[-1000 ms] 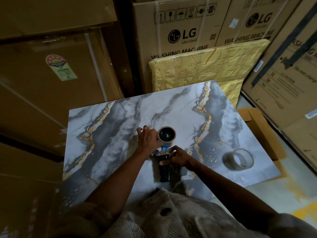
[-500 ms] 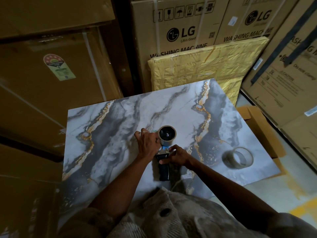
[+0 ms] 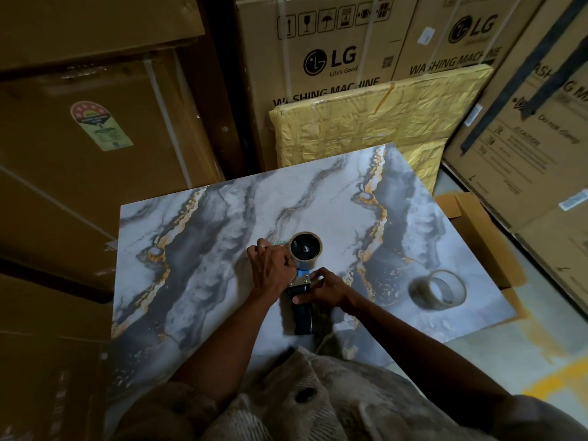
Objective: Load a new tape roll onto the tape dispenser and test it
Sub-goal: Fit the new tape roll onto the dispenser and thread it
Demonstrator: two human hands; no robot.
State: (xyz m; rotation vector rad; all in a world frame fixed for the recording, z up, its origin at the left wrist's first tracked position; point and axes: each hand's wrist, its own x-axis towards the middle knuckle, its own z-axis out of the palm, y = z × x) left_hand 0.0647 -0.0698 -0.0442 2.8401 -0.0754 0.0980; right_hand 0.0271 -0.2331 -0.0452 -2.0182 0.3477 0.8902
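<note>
— Where's the tape dispenser (image 3: 301, 300)?
— On the marble worktop (image 3: 197, 281). My right hand (image 3: 327, 288) grips it; my left hand (image 3: 270, 268) curls against the loaded tape roll (image 3: 306, 246).
— Spare roll (image 3: 439, 290)?
— Well apart, rightward.

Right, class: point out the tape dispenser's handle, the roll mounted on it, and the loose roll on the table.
dispenser handle (image 3: 303, 316), head view, middle of the dark grip.
mounted roll (image 3: 306, 247), head view, its dark hub face.
loose roll (image 3: 458, 291), head view, right outer wall.
</note>
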